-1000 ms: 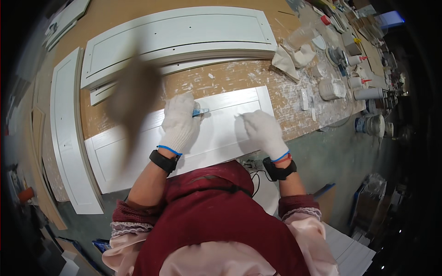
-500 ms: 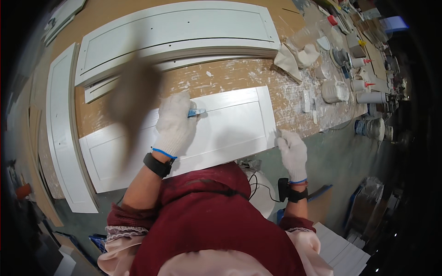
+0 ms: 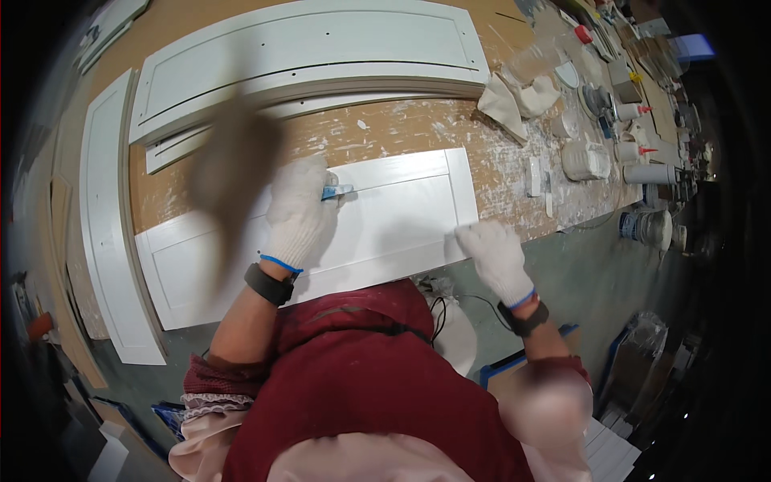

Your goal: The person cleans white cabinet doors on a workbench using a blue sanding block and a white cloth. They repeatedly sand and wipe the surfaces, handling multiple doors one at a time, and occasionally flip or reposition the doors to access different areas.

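Head view: a white framed panel (image 3: 393, 213) lies flat on the near side of the workbench, just in front of the person's maroon apron (image 3: 377, 377). Above its far edge, around the middle, the gloved left hand (image 3: 297, 193) grips a small blue tool (image 3: 337, 191), whose end sticks out to the right. At the panel's near right corner is the gloved right hand (image 3: 494, 253), its fingers bent inward; whether they hold anything, I cannot tell. Beyond the panel, the brown workbench (image 3: 377, 128) shows white smears. A stack of white panels (image 3: 313, 48) lies on the far side, and another long panel (image 3: 104, 217) on the left. Far right are a crumpled cloth (image 3: 502, 108) and a white tub (image 3: 585, 161).
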Available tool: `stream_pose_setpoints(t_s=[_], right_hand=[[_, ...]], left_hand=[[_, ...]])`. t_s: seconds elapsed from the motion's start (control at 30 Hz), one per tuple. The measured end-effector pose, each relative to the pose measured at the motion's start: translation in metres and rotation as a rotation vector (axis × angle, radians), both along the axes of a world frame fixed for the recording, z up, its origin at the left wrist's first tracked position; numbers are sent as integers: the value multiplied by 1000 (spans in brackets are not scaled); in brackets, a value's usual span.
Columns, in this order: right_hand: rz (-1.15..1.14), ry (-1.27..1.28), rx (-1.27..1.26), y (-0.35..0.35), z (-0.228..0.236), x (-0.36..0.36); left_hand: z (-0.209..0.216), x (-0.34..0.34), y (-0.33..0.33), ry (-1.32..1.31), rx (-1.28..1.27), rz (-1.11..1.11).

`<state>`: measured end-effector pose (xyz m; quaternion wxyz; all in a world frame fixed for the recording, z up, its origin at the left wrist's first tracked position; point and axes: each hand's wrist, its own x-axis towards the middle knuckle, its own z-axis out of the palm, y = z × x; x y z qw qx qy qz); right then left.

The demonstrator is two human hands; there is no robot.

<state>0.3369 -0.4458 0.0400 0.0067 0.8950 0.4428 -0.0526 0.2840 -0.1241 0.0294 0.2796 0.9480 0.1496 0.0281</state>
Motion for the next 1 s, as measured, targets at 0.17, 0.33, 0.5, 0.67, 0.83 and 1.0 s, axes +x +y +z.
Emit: stream_pose_setpoints(t_s=[0.17,0.33,0.5,0.67,0.83,1.0], right_hand=[[-156,311,11,-10,18,-33],[-473,218,129,8,12,-35],[-580,163,15,29,-4,-34],[-336,411,125,26,-10,-54],[-392,649,370,34,-2,-78],[-454,661,523,30,-17,-88]], left_hand=[[6,-3,-2,-16,-28,-14],[-10,-7,2,-158,6,-41],[-14,-5,1,-83,32,-5],[-20,-2,-2,-135,-48,-8],[-29,-8,-1,-153,-65,-29],[-10,-8,-1,-60,-46,-71]])
